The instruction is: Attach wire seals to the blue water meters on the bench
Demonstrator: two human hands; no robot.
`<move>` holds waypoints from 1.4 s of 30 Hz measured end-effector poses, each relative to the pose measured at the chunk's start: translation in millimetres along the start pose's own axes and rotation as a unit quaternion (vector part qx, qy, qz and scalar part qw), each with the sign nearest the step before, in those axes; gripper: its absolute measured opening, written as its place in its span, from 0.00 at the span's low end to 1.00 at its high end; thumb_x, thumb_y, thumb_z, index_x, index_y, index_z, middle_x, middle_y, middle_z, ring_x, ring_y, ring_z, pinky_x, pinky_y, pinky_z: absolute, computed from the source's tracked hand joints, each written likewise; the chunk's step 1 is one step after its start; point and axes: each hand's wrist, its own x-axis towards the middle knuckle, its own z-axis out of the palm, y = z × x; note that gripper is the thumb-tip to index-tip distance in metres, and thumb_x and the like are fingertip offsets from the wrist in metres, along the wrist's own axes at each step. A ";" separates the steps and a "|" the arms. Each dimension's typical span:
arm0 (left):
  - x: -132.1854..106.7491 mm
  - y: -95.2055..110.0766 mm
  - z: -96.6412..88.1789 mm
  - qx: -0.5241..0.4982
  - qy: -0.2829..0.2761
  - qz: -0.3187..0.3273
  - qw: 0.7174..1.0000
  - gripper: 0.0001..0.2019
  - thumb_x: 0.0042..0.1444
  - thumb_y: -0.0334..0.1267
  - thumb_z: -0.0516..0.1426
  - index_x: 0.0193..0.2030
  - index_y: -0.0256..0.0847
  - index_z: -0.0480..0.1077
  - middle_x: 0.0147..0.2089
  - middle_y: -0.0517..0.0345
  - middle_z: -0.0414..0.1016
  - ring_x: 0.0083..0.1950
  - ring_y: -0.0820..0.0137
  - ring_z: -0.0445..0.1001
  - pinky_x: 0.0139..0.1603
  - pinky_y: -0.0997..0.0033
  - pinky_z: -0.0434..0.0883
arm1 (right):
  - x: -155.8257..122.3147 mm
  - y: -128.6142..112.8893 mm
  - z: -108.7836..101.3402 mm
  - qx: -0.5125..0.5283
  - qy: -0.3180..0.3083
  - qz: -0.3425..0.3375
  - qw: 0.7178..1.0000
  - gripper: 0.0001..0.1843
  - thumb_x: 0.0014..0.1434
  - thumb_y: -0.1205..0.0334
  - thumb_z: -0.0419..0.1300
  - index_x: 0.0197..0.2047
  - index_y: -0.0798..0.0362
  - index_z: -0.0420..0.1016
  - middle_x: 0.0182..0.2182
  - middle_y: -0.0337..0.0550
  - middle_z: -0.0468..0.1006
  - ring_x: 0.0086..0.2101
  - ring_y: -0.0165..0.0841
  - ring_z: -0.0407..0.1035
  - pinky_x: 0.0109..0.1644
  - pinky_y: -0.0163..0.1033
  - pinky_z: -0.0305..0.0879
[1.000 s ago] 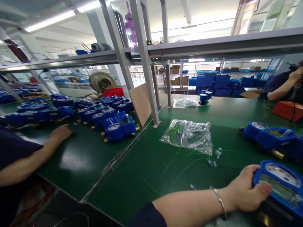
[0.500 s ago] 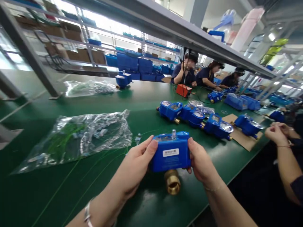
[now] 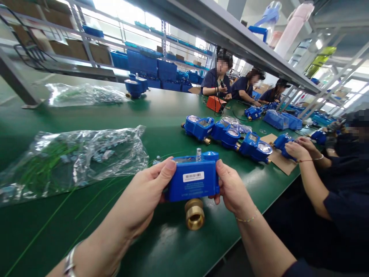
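Note:
A blue water meter [image 3: 193, 184] with a white barcode label and a brass threaded end facing me is held between both hands, over the green bench. My left hand [image 3: 147, 192] is closed on its left side, thumb on the top edge. My right hand [image 3: 232, 186] grips the right side, its thumb at the upper corner. A small clear piece [image 3: 198, 154] stands up from the meter's top. Left of my hands lies a clear plastic bag [image 3: 121, 154] with green wires and small pale blue parts. Loose green wires trail out under my left forearm.
Several blue meters [image 3: 227, 134] stand in a row beyond my right hand. A co-worker's hands [image 3: 300, 150] work at a meter over a cardboard sheet [image 3: 282, 161]. Farther off are another bag [image 3: 86, 94], a lone meter [image 3: 135, 86], an orange box [image 3: 215, 104] and seated people.
The view has swung right, so everything sits farther left. Both hands still hold the meter the same way. The co-worker's hands on the right have come to a meter on the cardboard.

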 end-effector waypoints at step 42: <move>-18.0 -46.1 -8.8 0.229 -0.059 0.203 0.950 0.35 0.49 0.41 0.60 0.63 0.42 0.54 0.56 0.50 0.68 0.50 0.57 0.71 0.52 0.58 0.69 | -23.0 61.5 -15.0 0.157 0.032 -0.047 0.986 0.31 0.52 0.37 0.54 0.53 0.48 0.65 0.47 0.47 0.73 0.46 0.42 0.68 0.47 0.48 0.67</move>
